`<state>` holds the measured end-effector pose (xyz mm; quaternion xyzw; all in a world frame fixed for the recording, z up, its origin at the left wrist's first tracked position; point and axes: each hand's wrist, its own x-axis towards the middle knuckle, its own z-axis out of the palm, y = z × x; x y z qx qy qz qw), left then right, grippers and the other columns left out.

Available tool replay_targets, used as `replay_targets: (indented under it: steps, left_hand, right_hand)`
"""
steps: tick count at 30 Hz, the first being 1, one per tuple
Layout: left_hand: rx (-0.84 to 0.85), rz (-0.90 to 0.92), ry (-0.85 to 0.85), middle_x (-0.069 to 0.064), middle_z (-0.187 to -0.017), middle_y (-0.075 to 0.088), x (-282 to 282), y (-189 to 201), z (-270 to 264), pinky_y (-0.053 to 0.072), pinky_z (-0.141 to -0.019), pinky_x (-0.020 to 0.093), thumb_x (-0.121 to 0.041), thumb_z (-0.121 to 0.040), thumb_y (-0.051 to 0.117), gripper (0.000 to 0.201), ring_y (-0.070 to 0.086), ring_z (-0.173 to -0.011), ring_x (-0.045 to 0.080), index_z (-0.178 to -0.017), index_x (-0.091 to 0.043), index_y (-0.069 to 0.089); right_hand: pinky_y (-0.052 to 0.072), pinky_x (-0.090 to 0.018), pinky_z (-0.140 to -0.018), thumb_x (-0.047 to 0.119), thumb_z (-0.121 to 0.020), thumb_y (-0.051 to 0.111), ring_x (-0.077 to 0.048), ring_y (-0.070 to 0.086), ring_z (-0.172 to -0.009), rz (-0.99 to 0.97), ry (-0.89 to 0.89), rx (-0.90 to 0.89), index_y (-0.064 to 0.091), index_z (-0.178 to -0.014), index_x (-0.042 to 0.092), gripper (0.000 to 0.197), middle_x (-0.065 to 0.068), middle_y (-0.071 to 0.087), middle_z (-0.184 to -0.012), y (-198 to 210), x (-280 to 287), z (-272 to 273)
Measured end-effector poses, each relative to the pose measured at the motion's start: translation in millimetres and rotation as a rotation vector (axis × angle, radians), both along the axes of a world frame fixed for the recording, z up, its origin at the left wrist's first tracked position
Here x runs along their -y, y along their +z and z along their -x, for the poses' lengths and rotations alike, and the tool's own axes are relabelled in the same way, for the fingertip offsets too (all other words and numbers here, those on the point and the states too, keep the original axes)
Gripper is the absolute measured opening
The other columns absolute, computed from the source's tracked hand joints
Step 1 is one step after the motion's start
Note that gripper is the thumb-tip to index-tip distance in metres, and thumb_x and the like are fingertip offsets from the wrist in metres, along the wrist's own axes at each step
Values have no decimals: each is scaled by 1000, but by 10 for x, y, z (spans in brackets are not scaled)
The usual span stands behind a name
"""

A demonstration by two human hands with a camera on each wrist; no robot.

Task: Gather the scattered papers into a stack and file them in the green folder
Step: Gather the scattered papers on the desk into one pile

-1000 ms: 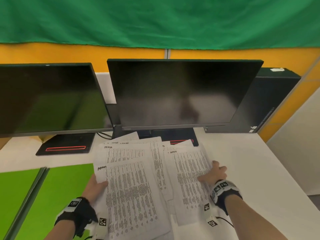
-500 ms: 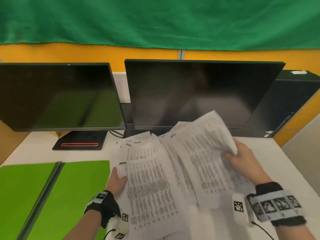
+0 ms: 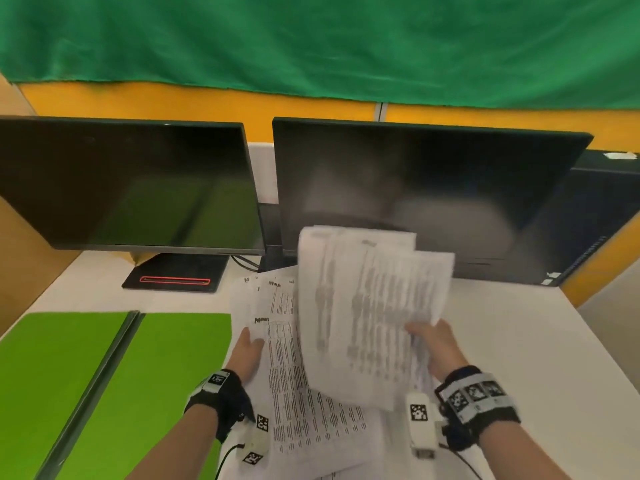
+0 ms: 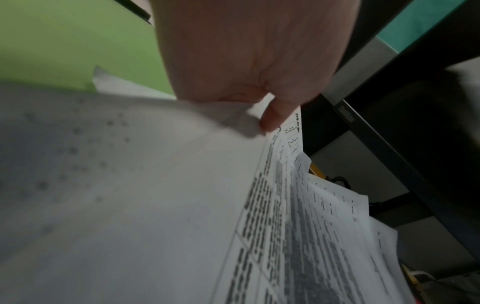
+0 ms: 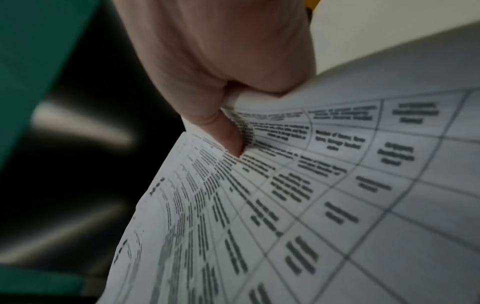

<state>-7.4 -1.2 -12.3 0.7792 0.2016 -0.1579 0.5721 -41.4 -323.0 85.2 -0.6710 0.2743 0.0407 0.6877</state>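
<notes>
Right hand (image 3: 438, 344) is pinching lifted sheets (image 3: 370, 306) at 3 o'clock, left hand (image 3: 247, 353) pinching the pile (image 3: 294, 393); loose sheets are risking fanning and slipping.

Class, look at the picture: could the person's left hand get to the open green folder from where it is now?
Probably yes. The green folder lies open just left of the left hand with nothing between them, but that hand is pinching the papers on the desk and must release or carry them.
</notes>
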Motion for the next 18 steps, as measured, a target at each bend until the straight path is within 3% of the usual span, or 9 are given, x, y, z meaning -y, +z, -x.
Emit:
replay_targets:
  steps: [2, 5, 7, 9, 11, 13, 14, 16, 18]
  left_hand:
    - [-9, 253, 58, -2, -147, 39, 53, 151, 43, 23, -117, 40, -42, -100, 33, 48, 40, -132, 18, -144, -22, 35]
    - [-12, 452, 42, 0, -124, 67, 43, 183, 48, 42, -105, 44, -62, -90, 40, 52, 63, -113, 21, -128, -29, 56]
    - [-11, 344, -39, 8, -122, 68, 58, 92, 15, 49, -100, 48, -52, -77, 69, 67, 66, -109, 27, -132, -17, 52]
    - [-20, 212, -74, 16, -123, 64, 145, 79, 34, 50, -98, 51, -19, -73, 79, 73, 63, -109, 33, -135, -10, 42]
    - [-25, 187, -79, 18, -121, 64, 219, 104, 61, 50, -97, 50, 3, -79, 65, 63, 62, -110, 36, -137, -7, 41]
    - [-74, 324, -100, 22, -121, 65, 231, 146, 81, 52, -94, 48, 7, -84, 59, 52, 63, -111, 39, -135, -1, 48]
    - [-95, 404, -109, 24, -122, 65, 225, 185, 91, 53, -93, 48, 6, -86, 59, 48, 63, -113, 40, -133, 1, 50]
    - [-106, 545, -96, 24, -128, 62, 203, 221, 94, 54, -94, 47, -7, -89, 62, 50, 61, -117, 40, -136, 0, 49]
    - [-136, 591, -4, 19, -131, 61, 193, 208, 72, 52, -94, 46, -33, -85, 67, 65, 60, -118, 36, -140, -6, 45]
  right_hand:
    - [58, -45, -77, -3, -81, 61, -34, 68, -89, 20, 81, -95, 65, -112, 2, 32, -20, 70, -101, -319, -158, 10]
    - [54, -49, -89, 18, -64, 84, -31, 68, -101, 63, 246, -173, 56, -125, 7, 68, -19, 66, -117, -667, -395, 2]
    - [46, -45, -101, 46, -53, 86, -31, 53, -121, 267, 324, -242, 39, -136, 14, 100, -14, 51, -133, -761, -547, -28]
    - [32, -45, -110, 53, -64, 76, -35, 31, -136, 460, 311, -287, 21, -147, 16, 106, -14, 31, -144, -815, -580, -69]
    - [34, -48, -111, 58, -65, 72, -35, 33, -136, 382, 264, -297, 24, -148, 13, 106, -14, 30, -149, -810, -501, -110]
    - [40, -47, -107, 62, -54, 77, -32, 45, -129, 247, 190, -274, 34, -144, 14, 111, -12, 40, -146, -840, -314, -125]
    - [39, -46, -108, 58, -58, 78, -31, 45, -130, 193, 164, -270, 32, -145, 12, 109, -12, 40, -147, -822, -234, -113]
    - [35, -47, -110, 45, -64, 81, -32, 44, -131, 14, 184, -265, 27, -147, 6, 106, -14, 42, -147, -785, -113, -81]
    - [38, -50, -107, 44, -44, 91, -34, 54, -123, -106, 238, -270, 37, -143, 3, 120, -18, 55, -136, -775, -86, -58]
